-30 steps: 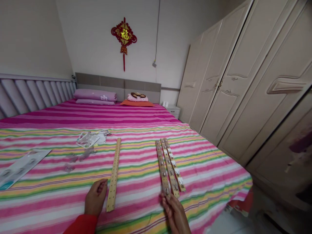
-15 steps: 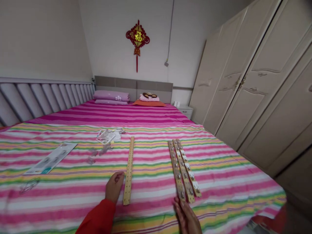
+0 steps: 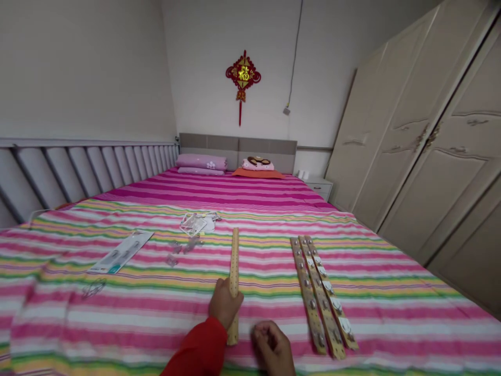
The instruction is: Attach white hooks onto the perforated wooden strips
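Note:
A bare wooden strip [image 3: 234, 266] with rows of small holes lies lengthwise on the striped bedspread [image 3: 117, 318]. My left hand [image 3: 224, 307], in a red sleeve, is closed around its near part. My right hand [image 3: 271, 345] rests just right of the strip's near end, fingers curled in; I cannot see anything in it. Further right lie three wooden strips [image 3: 321, 293] side by side, fitted with metal and white hooks.
Clear plastic bags [image 3: 198, 223] and loose small clear parts [image 3: 180, 247] lie left of the strip, with a long white package [image 3: 121, 253] further left. Pillows [image 3: 201, 162] sit at the headboard. A padded wall panel [image 3: 78, 169] runs left, wardrobe doors [image 3: 430, 151] right.
The view has swung left. My left hand moved from beside the bare strip onto it and closed. My right hand left the three hooked strips and came in near the bare strip's end.

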`<state>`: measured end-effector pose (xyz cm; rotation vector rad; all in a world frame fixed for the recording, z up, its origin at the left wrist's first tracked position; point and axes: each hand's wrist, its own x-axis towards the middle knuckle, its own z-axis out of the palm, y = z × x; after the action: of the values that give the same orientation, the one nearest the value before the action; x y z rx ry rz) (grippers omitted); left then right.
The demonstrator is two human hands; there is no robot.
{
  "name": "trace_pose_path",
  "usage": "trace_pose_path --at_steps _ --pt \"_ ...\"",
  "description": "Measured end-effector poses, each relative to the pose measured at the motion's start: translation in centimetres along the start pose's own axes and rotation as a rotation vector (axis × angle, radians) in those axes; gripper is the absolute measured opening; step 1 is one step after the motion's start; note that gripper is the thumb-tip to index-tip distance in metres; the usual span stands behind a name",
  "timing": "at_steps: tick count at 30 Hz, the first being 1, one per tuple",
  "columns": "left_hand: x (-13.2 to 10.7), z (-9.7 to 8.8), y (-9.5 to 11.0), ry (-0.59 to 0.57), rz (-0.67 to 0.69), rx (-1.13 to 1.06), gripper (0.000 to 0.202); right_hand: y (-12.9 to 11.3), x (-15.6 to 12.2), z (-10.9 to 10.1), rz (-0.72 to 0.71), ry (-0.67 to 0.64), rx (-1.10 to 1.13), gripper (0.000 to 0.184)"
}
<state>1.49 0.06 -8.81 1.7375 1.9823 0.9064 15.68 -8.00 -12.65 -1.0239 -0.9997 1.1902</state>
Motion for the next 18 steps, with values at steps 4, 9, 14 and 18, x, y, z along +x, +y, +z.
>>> trace_pose_path --at_steps 4,9,14,18 --pt "-1.5 1.0 0.7 -0.015 -0.029 -0.013 0.017 -1.2 2.2 2.0 -0.164 -0.069 -0.170 0.027" --pt "-1.3 0.7 -1.5 -0.126 0.055 -0.271 0.024 -1.0 3.8 2.8 -0.157 -0.080 -0.186 0.025" --pt "2.2 -3.3 -6.7 0.067 -0.026 -0.552 0.043 0.3 3.6 2.5 -0.121 -0.043 -0.242 0.027" --pt "5.9 -7.7 -10.9 0.498 -0.105 -0.365 0.059 0.7 3.3 2.4 -0.128 -0.053 -0.255 0.026"
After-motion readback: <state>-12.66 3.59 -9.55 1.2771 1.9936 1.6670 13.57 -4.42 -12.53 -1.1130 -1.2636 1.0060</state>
